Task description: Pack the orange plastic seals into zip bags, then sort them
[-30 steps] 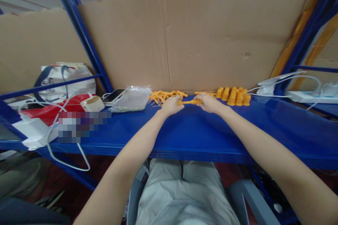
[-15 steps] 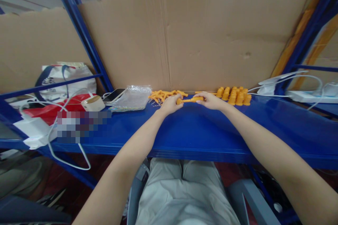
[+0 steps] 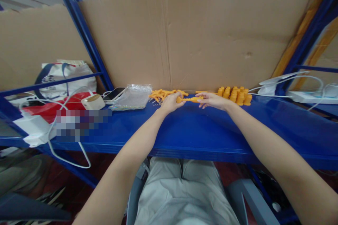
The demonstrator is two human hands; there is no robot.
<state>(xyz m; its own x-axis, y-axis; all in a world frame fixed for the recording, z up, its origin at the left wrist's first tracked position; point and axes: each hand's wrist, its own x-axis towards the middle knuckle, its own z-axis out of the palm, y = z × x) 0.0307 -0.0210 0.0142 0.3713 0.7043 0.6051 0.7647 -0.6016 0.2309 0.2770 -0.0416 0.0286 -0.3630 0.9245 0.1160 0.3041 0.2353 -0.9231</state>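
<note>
An orange plastic piece with a thin ridged shaft spans the gap between my hands, lying level just above the blue shelf. My left hand is closed on its rounded left end. At the thicker right end, my right hand pinches loosely, some fingers spread. Behind my left hand lies a pile of orange branching pieces, with small metal bits in front, too small to name. Right of my right hand stand several orange bell-shaped pieces in rows.
A clear plastic bag and a phone lie to the left, near a white charger and tangled white cables. Cardboard walls off the back of the blue shelf. Blue posts rise on both sides.
My right hand has loosened and turned its fingers at the piece's right end, shifting slightly right. The left hand keeps its hold, nearly still.
</note>
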